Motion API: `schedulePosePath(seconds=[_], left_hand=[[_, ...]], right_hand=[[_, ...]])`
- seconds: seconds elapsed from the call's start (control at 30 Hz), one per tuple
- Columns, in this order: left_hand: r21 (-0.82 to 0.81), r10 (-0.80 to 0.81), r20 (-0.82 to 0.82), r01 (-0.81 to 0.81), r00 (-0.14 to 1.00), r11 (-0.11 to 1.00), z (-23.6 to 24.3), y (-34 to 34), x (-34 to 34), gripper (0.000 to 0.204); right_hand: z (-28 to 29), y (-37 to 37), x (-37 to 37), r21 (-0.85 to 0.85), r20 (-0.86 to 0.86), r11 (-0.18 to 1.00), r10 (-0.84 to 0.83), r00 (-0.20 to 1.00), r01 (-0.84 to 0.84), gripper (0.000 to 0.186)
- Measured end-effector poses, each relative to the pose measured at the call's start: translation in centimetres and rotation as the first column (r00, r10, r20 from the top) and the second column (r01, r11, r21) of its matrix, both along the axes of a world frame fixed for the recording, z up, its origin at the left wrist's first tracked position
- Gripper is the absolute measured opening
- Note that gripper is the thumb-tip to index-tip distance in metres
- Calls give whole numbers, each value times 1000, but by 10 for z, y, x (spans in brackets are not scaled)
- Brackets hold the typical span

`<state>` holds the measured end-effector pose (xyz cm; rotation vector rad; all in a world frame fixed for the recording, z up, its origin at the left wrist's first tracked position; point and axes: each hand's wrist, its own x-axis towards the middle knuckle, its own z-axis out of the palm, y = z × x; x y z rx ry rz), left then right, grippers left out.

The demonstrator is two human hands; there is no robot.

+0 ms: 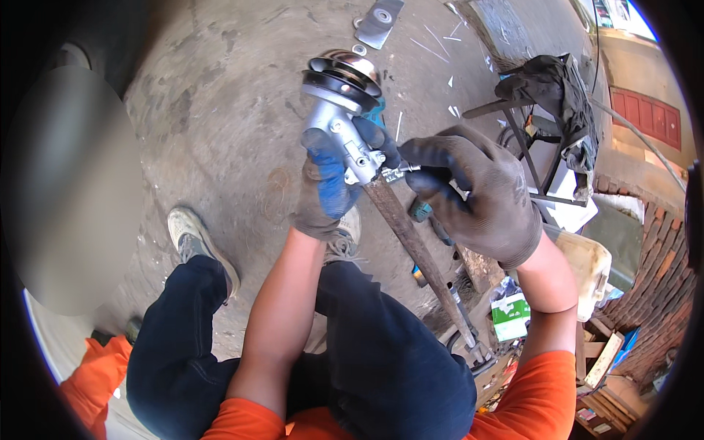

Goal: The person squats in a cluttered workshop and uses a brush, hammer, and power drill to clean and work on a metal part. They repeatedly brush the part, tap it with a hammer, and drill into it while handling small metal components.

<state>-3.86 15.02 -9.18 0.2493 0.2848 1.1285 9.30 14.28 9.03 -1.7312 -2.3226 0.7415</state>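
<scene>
My left hand (pixel 319 183), in a grey and blue work glove, is closed around a silver gearbox head (pixel 339 136) with a dark, shiny round flange (pixel 342 77) on top. From the gearbox's clamp end a worn brown shaft (pixel 422 260) slants down to the right, past my knee. My gloved right hand (pixel 480 194) is just right of the clamp. Its thumb and fingers pinch a small silver bolt-like piece (pixel 412 169), partly hidden by the fingertips and pointing at the clamp.
A flat metal blade (pixel 378 23) and a round washer (pixel 358 50) lie on the concrete floor ahead. A teal tool (pixel 420 210) is partly hidden behind the shaft. On the right are a cloth-draped metal frame (pixel 561 110), a plastic container (pixel 587 268) and a green-white box (pixel 511 317).
</scene>
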Motion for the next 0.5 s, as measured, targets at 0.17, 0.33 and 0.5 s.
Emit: schedulePosePath(seconds=[0.17, 0.33, 0.5], left_hand=[[37, 1, 10, -2, 1000, 999, 0, 2, 8, 78], [56, -27, -31, 28, 999, 998, 0, 3, 7, 78], [-3, -35, -29, 35, 999, 999, 8, 1, 2, 79]], right_hand=[[-21, -50, 38, -330, -299, 930, -265, 917, 161, 26], [-43, -113, 45, -392, -444, 912, -301, 844, 119, 21], [-62, -139, 28, -416, -437, 892, -366, 822, 176, 19]])
